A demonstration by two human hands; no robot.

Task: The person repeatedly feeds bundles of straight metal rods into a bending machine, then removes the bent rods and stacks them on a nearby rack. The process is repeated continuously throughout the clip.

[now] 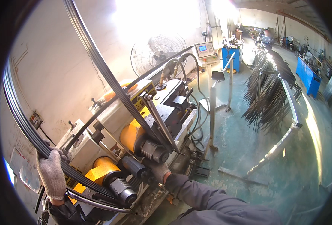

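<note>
My left hand (pixel 51 174), in a grey knit glove, grips a bundle of long dark metal rods (pixel 23 123) that curves up along the left and arcs overhead. My right hand (pixel 159 170), also gloved, reaches into the bending machine (pixel 136 123) and rests against the rods near the dark ribbed rollers (pixel 152 150). Another part of the rod bundle (pixel 109 80) runs diagonally down into the rollers. Yellow roller housings (pixel 100 170) sit below, between my two hands.
A pedestal fan (pixel 156 52) stands by the white wall. A control panel with a small screen (pixel 205 50) sits on a post behind the machine. A metal rack (pixel 286 97) at right carries several bent rods. Blue cabinets (pixel 308 77) line the far right. Foot pedal (pixel 201 171) on the green floor.
</note>
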